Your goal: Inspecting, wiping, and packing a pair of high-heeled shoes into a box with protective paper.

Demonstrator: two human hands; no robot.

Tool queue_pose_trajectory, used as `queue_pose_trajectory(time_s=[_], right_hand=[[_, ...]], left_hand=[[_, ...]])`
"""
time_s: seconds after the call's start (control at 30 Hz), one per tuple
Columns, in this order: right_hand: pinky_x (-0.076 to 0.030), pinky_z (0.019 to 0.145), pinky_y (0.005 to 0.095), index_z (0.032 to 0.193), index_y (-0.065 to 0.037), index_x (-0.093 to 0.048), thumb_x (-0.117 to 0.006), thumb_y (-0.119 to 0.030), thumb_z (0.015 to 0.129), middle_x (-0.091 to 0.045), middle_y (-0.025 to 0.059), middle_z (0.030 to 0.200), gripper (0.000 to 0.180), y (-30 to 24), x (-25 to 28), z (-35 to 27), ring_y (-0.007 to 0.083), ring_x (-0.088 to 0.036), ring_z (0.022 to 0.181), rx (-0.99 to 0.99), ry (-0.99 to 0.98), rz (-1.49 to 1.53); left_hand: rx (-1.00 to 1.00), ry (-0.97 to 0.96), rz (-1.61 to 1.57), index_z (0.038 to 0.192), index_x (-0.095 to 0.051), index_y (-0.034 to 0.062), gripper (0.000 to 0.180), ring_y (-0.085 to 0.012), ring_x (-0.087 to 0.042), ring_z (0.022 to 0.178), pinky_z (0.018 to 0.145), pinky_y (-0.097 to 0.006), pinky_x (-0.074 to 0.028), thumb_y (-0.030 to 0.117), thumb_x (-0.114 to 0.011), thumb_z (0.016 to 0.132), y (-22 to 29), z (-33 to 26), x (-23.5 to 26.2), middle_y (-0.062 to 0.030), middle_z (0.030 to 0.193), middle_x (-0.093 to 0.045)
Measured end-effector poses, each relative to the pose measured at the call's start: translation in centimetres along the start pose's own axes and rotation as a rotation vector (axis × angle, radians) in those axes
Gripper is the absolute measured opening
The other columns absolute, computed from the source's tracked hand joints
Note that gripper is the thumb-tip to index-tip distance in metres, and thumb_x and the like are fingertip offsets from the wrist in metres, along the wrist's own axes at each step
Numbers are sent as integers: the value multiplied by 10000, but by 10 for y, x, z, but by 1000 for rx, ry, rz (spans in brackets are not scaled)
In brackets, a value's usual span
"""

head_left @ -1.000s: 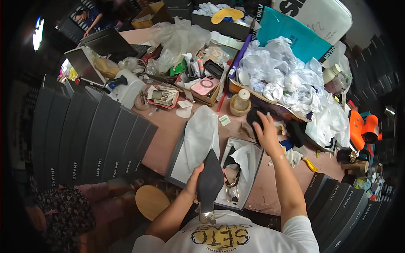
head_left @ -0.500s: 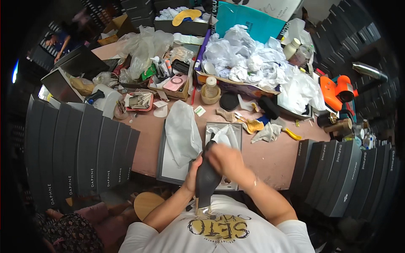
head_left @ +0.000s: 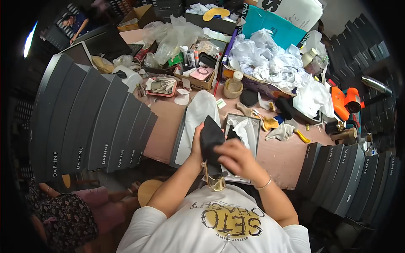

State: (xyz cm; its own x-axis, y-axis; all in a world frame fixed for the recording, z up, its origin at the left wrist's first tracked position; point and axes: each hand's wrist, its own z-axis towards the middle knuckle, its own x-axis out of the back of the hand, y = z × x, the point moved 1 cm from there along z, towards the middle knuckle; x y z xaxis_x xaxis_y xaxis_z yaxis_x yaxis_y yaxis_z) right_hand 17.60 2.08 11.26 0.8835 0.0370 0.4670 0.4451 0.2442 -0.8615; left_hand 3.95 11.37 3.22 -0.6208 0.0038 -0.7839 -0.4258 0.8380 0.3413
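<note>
My left hand (head_left: 196,145) grips a black pointed-toe shoe (head_left: 211,137) along its side. Its toe points away from me, and a shiny gold-coloured heel (head_left: 216,184) hangs near my shirt. Over the shoe's right side is my right hand (head_left: 238,158), slightly blurred, its fingers apart; whether they touch the shoe I cannot tell. Behind that hand lies an open grey box (head_left: 258,126) with white tissue paper (head_left: 244,128) and a black item (head_left: 233,133), partly hidden. A grey box lid (head_left: 177,145) beside it carries a white paper sheet (head_left: 201,110).
Grey shoe boxes stand in rows at the left (head_left: 86,122) and right (head_left: 337,177). Farther back are a carton of crumpled white paper (head_left: 270,59), a glass jar (head_left: 233,87), yellow-handled pliers (head_left: 301,135) and an orange device (head_left: 346,101). Another person (head_left: 76,23) is at far left.
The shoe has turned, so its flat black face and gold heel now show more. My right hand has shifted from its far end to its right side. The whole view has swung left.
</note>
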Motion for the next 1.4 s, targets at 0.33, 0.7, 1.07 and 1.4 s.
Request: queue_pose_trajectory(time_s=[0.33, 0.7, 1.07, 1.4], right_hand=[[-500, 732, 317, 1085, -25, -660, -664, -43, 780, -621, 128, 935, 306, -14, 5, -63, 243, -619, 829, -227, 279, -14], [-502, 728, 359, 1135, -43, -638, -646, -42, 810, -594, 156, 981, 325, 18, -11, -117, 308, -604, 830, -357, 350, -236], [-439, 873, 278, 1285, -19, -521, -745, -237, 802, -590, 70, 1088, 575, 20, 17, -151, 158, -550, 979, -525, 118, 678], [-447, 866, 300, 1073, 1, -631, -761, -123, 764, -626, 106, 1062, 357, -10, 38, -146, 198, -594, 970, -269, 221, 441]], left_hand=[[-361, 358, -167, 945, -580, 50, 588, -241, -654, 706, 637, -348, -556, 618, -523, 806, 52, 12, 56, -108, 834, -638], [-267, -24, -99, 1021, -589, -2, 648, -237, -648, 731, 650, -334, -552, 602, -427, 852, 21, 8, 47, -126, 875, -650], [-575, -245, -326, 1332, -457, 163, 502, -250, -612, 885, 755, -388, -546, 469, -402, 938, -26, -9, -39, -133, 1051, -613], [-468, -93, 306, 1367, -390, 145, 590, -202, -537, 1141, 970, -384, -428, 546, -444, 936, -89, -67, -66, -54, 1262, -536]])
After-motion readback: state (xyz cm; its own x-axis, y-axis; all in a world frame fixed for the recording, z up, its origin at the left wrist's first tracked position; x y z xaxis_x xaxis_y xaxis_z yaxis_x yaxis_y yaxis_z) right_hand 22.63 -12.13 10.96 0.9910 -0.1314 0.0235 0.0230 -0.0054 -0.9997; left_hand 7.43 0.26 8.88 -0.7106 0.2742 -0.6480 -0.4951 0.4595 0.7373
